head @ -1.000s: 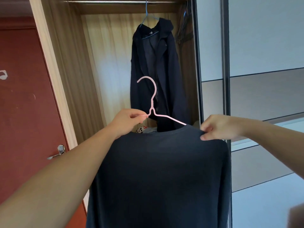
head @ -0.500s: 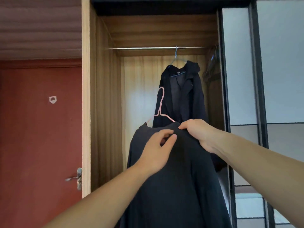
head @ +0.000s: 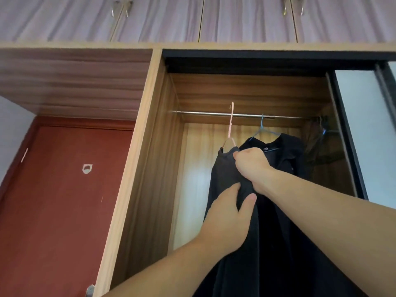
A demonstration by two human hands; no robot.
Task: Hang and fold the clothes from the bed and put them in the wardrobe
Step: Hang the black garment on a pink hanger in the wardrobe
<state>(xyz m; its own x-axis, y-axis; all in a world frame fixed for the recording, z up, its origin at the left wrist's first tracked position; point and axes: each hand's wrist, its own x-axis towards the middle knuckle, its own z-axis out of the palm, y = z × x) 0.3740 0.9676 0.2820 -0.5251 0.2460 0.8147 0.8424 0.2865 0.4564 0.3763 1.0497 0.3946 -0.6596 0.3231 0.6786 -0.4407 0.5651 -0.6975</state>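
Note:
A dark long-sleeved shirt (head: 222, 168) hangs on a pink hanger (head: 231, 125). The hanger's hook reaches up to the metal rail (head: 203, 113) inside the open wardrobe, its tip just above the rail. My right hand (head: 251, 166) grips the shirt's shoulder near the collar. My left hand (head: 229, 215) grips a fold of the shirt lower down, thumb on the near side. To the right, a dark jacket (head: 287, 151) hangs from the rail on a blue hanger (head: 261, 128).
The wardrobe's left side panel (head: 137, 168) stands beside a red door (head: 60, 200). A sliding door (head: 364, 133) covers the wardrobe's right part. Dark empty hangers (head: 321, 129) hang at the rail's far right. Upper cabinets (head: 201, 18) run above.
Both hands have lifted the shirt and hanger up into the wardrobe to the rail. The shirt has turned edge-on. My view has tilted upward.

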